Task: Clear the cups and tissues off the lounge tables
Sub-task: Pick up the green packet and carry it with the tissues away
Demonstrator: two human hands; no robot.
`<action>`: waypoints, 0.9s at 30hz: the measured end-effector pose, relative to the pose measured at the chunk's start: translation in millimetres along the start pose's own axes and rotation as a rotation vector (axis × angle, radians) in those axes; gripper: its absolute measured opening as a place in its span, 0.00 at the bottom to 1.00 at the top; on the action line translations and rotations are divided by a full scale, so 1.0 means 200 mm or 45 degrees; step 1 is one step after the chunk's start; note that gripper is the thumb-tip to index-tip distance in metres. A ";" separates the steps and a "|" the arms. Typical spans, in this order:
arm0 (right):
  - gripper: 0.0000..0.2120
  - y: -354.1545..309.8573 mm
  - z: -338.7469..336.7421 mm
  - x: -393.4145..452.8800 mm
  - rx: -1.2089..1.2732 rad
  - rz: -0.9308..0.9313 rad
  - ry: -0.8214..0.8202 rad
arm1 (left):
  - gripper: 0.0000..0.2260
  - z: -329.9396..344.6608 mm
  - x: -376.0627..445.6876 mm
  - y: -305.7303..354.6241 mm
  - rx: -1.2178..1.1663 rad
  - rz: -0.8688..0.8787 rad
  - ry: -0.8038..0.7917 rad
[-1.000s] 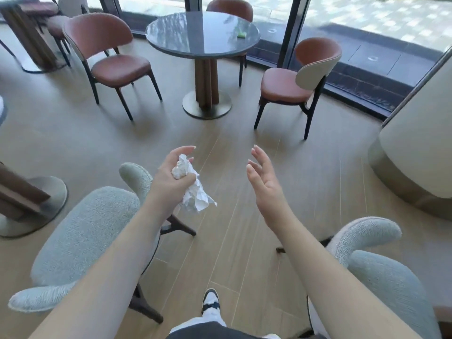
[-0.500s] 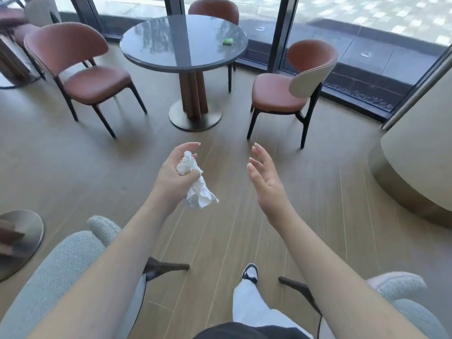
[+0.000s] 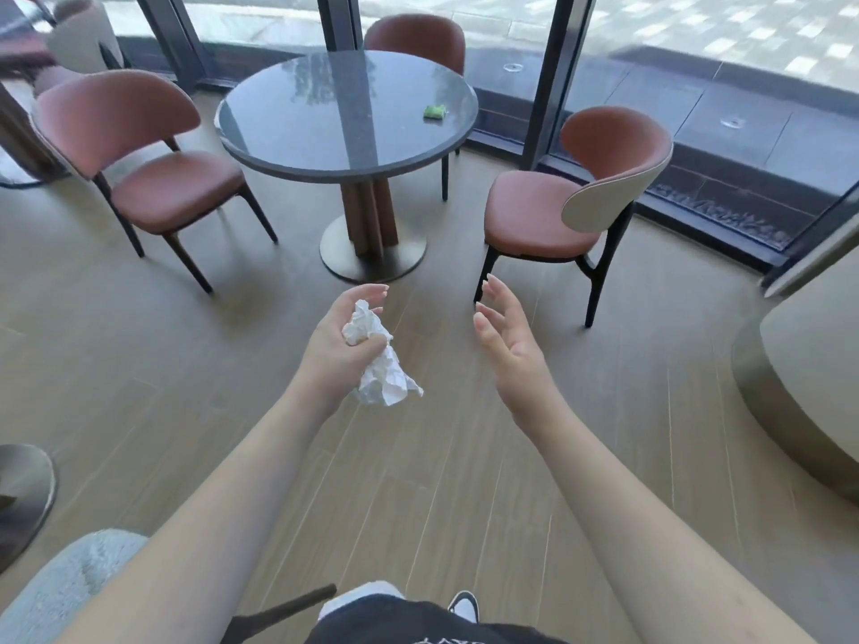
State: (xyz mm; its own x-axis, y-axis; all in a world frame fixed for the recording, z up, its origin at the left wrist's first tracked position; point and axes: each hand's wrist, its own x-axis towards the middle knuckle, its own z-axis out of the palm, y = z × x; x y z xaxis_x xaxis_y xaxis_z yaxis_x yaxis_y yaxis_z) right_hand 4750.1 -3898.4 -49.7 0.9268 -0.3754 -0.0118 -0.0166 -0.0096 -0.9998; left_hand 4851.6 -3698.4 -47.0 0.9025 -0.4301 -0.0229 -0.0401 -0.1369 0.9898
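Note:
My left hand (image 3: 337,346) grips a crumpled white tissue (image 3: 379,369), whose loose end hangs below the fingers. Beside it, my right hand (image 3: 506,337) is held out with relaxed fingers and holds nothing. Ahead stands a round dark grey table (image 3: 325,141) on a wooden pedestal. A small green crumpled thing (image 3: 435,112) lies on the table's far right part. Both hands hover over the wooden floor, well short of the table.
Three red-brown chairs surround the table: one on the left (image 3: 153,178), one on the right (image 3: 571,206), one behind (image 3: 418,39). Glass walls with dark frames (image 3: 553,86) stand behind. A grey fabric chair (image 3: 65,587) is at bottom left, a curved pale counter (image 3: 809,364) at right.
I have walked forward, so the round table and chairs are closer and lower in view. The grey chairs have slid out at the bottom. Both hands keep their pose.

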 end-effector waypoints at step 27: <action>0.20 -0.04 0.21 2.27 -0.070 0.025 0.040 | 0.26 -0.29 2.25 0.05 -0.058 -0.009 0.005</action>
State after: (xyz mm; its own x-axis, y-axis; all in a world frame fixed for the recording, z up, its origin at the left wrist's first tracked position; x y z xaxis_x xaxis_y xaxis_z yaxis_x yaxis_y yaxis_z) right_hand 5185.5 -4030.2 -47.2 0.9139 -0.4049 -0.0299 -0.0559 -0.0525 -0.9971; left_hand 5282.4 -3842.3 -39.4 0.9045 -0.4256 -0.0291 -0.0144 -0.0986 0.9950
